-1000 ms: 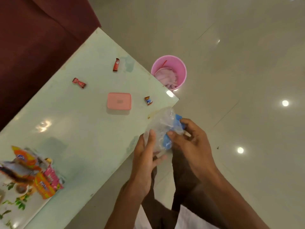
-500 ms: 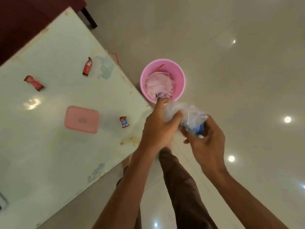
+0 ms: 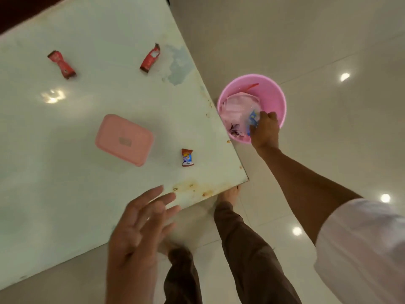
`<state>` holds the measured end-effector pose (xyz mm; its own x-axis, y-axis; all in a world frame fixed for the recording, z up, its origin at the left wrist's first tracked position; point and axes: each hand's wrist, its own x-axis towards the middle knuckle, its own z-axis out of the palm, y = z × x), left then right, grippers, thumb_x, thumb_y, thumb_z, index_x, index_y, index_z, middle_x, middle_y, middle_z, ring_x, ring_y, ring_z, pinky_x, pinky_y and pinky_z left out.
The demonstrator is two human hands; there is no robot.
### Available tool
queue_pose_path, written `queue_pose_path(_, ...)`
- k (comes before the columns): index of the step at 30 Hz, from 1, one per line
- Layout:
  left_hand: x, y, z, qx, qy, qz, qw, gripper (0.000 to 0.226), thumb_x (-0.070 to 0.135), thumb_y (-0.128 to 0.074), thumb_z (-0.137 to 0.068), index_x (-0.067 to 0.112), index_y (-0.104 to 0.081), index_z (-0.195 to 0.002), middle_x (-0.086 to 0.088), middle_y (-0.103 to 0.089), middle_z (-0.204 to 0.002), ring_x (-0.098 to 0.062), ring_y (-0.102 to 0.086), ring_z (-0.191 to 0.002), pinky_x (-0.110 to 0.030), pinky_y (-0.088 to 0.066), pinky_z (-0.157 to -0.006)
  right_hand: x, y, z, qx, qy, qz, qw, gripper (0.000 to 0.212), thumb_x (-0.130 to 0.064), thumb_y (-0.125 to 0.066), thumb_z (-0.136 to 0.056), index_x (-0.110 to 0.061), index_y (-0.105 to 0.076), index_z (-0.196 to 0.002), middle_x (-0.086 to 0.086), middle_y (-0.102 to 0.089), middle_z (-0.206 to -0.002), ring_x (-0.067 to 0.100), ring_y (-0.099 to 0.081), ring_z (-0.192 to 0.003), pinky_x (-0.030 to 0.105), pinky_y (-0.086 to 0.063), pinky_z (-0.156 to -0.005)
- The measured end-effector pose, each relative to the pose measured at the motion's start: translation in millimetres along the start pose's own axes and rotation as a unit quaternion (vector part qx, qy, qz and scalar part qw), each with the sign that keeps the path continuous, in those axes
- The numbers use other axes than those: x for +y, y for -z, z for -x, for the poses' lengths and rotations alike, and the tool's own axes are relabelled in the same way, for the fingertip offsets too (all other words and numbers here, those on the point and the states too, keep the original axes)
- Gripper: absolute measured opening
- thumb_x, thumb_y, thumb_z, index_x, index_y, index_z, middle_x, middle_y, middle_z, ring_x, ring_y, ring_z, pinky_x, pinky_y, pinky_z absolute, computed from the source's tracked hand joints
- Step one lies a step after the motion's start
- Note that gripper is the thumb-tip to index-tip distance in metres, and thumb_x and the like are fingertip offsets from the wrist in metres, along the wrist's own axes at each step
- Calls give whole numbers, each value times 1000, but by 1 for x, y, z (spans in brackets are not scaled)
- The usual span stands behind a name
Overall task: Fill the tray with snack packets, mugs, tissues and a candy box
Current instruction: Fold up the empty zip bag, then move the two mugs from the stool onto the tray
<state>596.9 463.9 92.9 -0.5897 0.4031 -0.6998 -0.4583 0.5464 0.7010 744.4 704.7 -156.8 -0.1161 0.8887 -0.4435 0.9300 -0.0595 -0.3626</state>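
Pink bin (image 3: 278,99) beside the desk (image 3: 92,194) half hides the right hand (image 3: 265,130), which pinches a clear-and-blue wrapper (image 3: 252,119) inside it; the left hand (image 3: 135,235), blurred, hovers spread and empty; the pink candy box (image 3: 124,139) lies on the desk, with no tray showing

The right hand (image 3: 264,130) reaches into a pink bin (image 3: 275,95) on the floor beside the desk (image 3: 87,194), gripping a clear wrapper (image 3: 252,119) (blue print showing). The left hand (image 3: 135,233) hovers open-fingered over the desk edge, near a pink box (image 3: 124,139).
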Motion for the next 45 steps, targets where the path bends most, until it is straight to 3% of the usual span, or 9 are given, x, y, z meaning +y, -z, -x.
queue_pose_path(8, -62, 90, 33, 88, 67, 64, 992, 27, 23, -57, -78, 31, -80, -89, -6, -80, -101, -20, -78, -89, -28, -63, -70, -3, -28, -2, -148, -47, 34, 987, 58, -20, -63, -89, 3, -38, -136, 20, -53, -130, 35, -52, -118, 34, -45, -96)
queue_pose_path(18, -73, 183, 81, 154, -6, 72, 985, 15, 31, -77, -82, 29, -74, -97, 9, -79, -100, -9, -76, -90, -21, -61, -72, -79, 72, 130, 92, 74, -68, 991, 31, -35, -59, -82, -21, -69, -109, 12, -73, -105, 23, -68, -93, 39, -49, -91)
queue_pose_path(22, -79, 246, 95, 189, -21, 53, 980, 14, 33, -66, -83, 32, -73, -95, 22, -75, -98, 2, -71, -92, -11, -51, -74, -141, 68, 237, 39, 99, -73, 992, 18, -39, -58, -86, -43, -62, -104, 10, -69, -105, 26, -64, -90, 45, -48, -84)
queue_pose_path(26, -88, 322, 112, 207, -13, 61, 976, 10, 27, -69, -90, 35, -72, -95, 29, -72, -95, 7, -68, -89, -6, -49, -70, -216, 16, 345, -40, 172, -54, 983, 19, -19, -68, -85, -27, -68, -102, 7, -64, -113, 20, -61, -96, 37, -44, -89)
queue_pose_path(29, -96, 371, 128, 222, 5, 89, 971, 9, 26, -71, -89, 32, -73, -94, 24, -75, -93, 5, -70, -86, -9, -51, -70, -259, -27, 407, -107, 209, -36, 971, 23, -7, -71, -83, -17, -69, -103, 9, -56, -113, 27, -59, -101, 2, -37, -76)
queue_pose_path(30, -100, 388, 134, 230, 10, 97, 968, 11, 20, -71, -90, 30, -74, -93, 17, -76, -92, 1, -71, -85, -10, -51, -69, -273, -40, 425, -131, 226, -21, 965, 25, -5, -71, -82, -15, -69, -104, 10, -55, -114, 27, -58, -101, 1, -37, -70)
queue_pose_path(32, -109, 423, 146, 248, 16, 106, 963, 12, 15, -70, -90, 26, -74, -92, 6, -77, -92, -9, -73, -84, -13, -51, -68, -301, -61, 461, -177, 269, 9, 947, 28, -4, -72, -81, -14, -68, -107, 10, -52, -118, 28, -57, -104, 8, -36, -68)
queue_pose_path(36, -126, 492, 168, 290, 34, 137, 946, 11, 14, -70, -90, 24, -74, -91, 5, -78, -89, -15, -74, -81, -15, -50, -64, -355, -94, 521, -225, 341, 42, 912, 30, -8, -75, -79, -18, -67, -107, 2, -49, -112, 26, -57, -108, 32, -45, -91)
queue_pose_path(45, -132, 605, 174, 380, 63, 184, 904, 15, 3, -69, -89, 17, -74, -88, 5, -79, -83, -27, -72, -79, -34, -52, -71, -459, -156, 607, -314, 339, 32, 886, 30, -18, -71, -83, -20, -61, -112, 7, -53, -125, 23, -56, -105, 42, -53, -87)
